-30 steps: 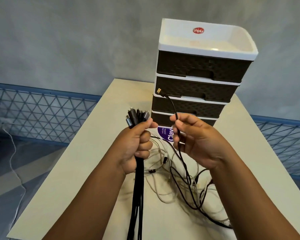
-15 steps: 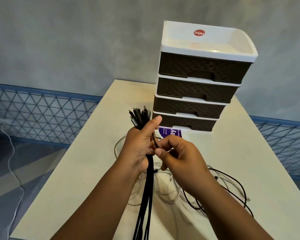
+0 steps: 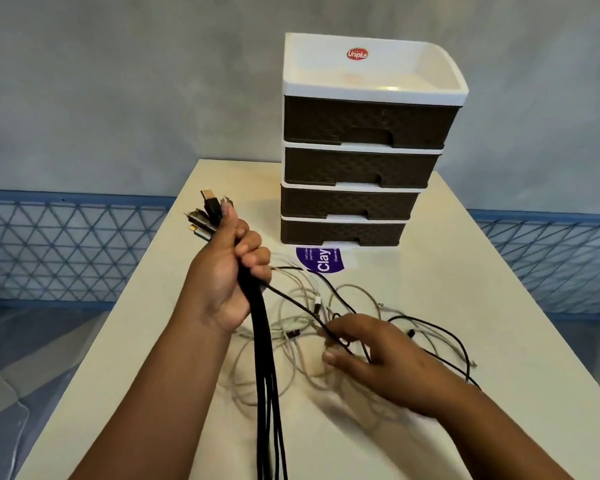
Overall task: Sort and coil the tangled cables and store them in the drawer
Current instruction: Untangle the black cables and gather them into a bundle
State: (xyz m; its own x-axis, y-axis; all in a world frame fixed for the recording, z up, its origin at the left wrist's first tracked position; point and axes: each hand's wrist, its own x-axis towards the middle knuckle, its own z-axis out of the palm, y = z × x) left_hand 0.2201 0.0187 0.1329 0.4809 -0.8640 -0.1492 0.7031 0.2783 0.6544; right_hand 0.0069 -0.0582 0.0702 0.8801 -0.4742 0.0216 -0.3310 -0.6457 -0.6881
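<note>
Here, black cable bundle (image 3: 265,358) hanging vertical, plugs up, left hand (image 3: 227,271) gripping

Drawer unit (image 3: 361,161) stands at table (image 3: 465,278) far edge, all four drawers closed, fronts facing near side. Purple label (image 3: 321,259) lies flat just before its base. Loose cable tangle (image 3: 302,317) sprawls over table middle and right, between near edge and drawers; right hand (image 3: 371,355) sits low in it. Left hand (image 3: 227,268) holds black bundle (image 3: 267,375) upright, strands hanging across near centre. Bare tabletop along left side, beside unit on right, far right edge.
</note>
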